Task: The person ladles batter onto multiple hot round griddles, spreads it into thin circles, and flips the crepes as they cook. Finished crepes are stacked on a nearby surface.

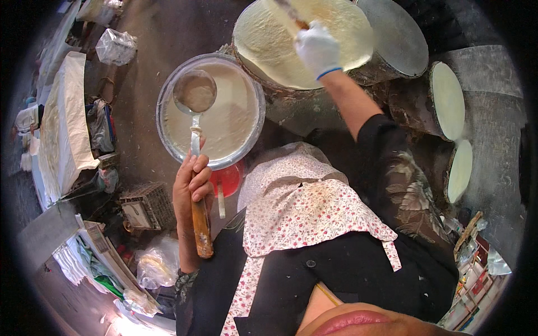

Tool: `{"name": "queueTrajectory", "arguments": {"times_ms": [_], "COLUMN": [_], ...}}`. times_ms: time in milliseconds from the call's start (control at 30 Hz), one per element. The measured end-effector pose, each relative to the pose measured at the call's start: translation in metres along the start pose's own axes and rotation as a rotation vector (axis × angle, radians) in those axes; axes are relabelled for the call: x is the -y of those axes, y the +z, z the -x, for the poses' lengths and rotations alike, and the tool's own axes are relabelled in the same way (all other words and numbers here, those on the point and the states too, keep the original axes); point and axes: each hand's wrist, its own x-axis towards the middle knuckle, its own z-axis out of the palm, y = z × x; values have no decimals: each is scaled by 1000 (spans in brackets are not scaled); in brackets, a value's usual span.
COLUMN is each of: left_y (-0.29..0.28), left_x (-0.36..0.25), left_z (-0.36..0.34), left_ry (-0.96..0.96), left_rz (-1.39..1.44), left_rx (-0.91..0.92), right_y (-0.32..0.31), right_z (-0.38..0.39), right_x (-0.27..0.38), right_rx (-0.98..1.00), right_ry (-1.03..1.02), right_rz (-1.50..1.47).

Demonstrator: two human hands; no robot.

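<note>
My left hand (195, 179) grips the long handle of a metal ladle (196, 92), whose round bowl is over a clear-rimmed tub (235, 117) of pale, creamy batter at centre left. My right hand (318, 49), in a white glove with a blue cuff, is closed on a wooden-handled spreading tool (291, 14), slightly blurred, over a large round griddle (258, 45) covered with a cream-coloured layer at the top centre. A red container (230, 182) with a pale stick sits just below the tub, partly hidden.
More round plates (400, 39) stand at the right, two with pale round layers (448, 101) on them. Along the left are a cloth-covered surface (67, 112), a wire crate (148, 204) and plastic bags (115, 47). My floral apron (302, 207) fills the lower middle.
</note>
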Motion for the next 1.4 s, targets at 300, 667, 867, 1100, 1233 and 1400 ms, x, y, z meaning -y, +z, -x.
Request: {"name": "queueTrajectory", "arguments": {"times_ms": [300, 667, 867, 1100, 1233, 1400], "left_y": [1, 0, -3, 5, 29, 65], "left_x": [9, 12, 13, -12, -8, 41], "left_z": [-2, -8, -10, -29, -40, -45], "left_ry": [-64, -97, -150, -154, -204, -400], "left_rz": [11, -2, 11, 8, -127, -188], "left_rx": [-34, -9, -27, 76, 107, 286], "right_y": [56, 45, 20, -137, -243, -291], "right_z": [40, 52, 36, 33, 133, 316], "right_x": [41, 27, 10, -74, -109, -67], "right_rx": [41, -10, 21, -595, -579, -462], "right_ry": [82, 69, 213, 413, 414, 685], "right_rz": [-110, 4, -147, -556, -218, -295]}}
